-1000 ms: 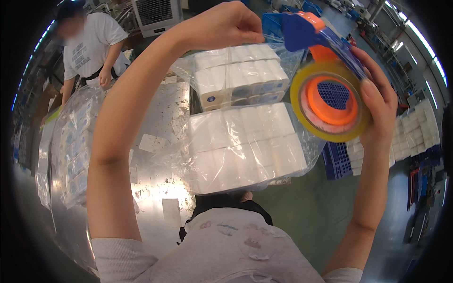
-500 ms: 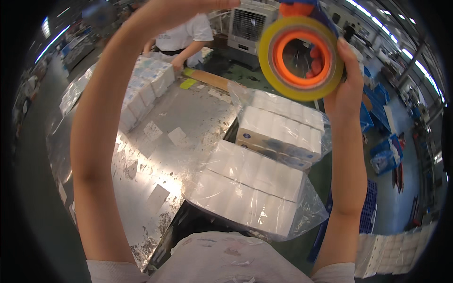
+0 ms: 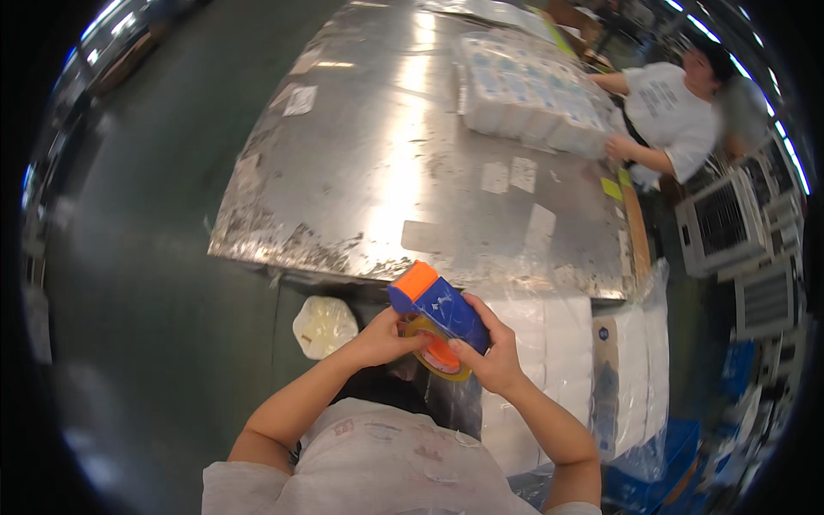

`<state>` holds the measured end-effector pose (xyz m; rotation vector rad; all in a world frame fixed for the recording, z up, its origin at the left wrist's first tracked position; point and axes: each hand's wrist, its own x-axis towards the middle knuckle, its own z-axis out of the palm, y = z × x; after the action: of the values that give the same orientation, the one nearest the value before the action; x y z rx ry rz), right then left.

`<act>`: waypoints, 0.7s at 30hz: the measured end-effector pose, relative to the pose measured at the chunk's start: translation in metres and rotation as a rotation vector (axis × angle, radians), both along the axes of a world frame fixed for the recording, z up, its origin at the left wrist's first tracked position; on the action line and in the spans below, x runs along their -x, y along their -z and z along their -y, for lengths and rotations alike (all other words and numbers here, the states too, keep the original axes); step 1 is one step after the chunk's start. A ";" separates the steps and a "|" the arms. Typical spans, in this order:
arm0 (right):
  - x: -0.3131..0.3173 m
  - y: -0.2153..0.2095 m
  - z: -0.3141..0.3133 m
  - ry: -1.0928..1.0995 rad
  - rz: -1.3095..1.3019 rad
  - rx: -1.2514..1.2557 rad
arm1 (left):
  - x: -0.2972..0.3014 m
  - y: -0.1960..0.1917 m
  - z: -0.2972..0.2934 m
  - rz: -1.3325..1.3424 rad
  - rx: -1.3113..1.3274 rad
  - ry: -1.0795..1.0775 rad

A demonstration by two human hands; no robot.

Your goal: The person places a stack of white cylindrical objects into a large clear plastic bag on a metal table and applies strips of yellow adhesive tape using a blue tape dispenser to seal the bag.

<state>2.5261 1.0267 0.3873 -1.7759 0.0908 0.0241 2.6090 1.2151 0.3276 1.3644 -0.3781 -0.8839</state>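
Observation:
Both my hands hold a tape dispenser (image 3: 455, 313) low in front of my body, near the metal table's close edge. It has a blue body and an orange end, with a yellowish tape roll on an orange core (image 3: 442, 354). My left hand (image 3: 388, 339) grips it on the left, thumb against the roll. My right hand (image 3: 496, 348) wraps round the blue body's right side. Just right of my hands lies a bagged block of white paper packs (image 3: 522, 421). Beside that is another clear-bagged pack (image 3: 631, 369), partly printed.
The worn metal table (image 3: 343, 189) stretches ahead, with paper scraps stuck on it. A co-worker (image 3: 674, 120) at its far right has hands on a wrapped stack (image 3: 532, 94). A pale, rounded, film-covered object (image 3: 324, 328) is left of my hands. Air coolers (image 3: 721, 219) stand right.
The tape dispenser has come down from high up on the right to in front of my body. My left hand now grips it too. The view has turned left.

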 end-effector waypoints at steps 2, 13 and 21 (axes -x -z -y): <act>-0.005 0.010 -0.019 -0.119 -0.062 0.007 | 0.009 -0.010 -0.032 -0.034 -0.013 -0.048; -0.038 0.065 -0.142 -0.426 -0.231 -0.087 | 0.043 -0.004 -0.190 0.316 -0.475 -0.360; -0.121 0.067 -0.315 -0.550 0.069 0.176 | -0.006 -0.008 -0.371 0.170 -0.209 -0.575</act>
<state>2.6469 1.3420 0.3206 -1.9267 -0.4596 0.3596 2.6151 1.5860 0.3352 1.6319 -0.0090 -0.3369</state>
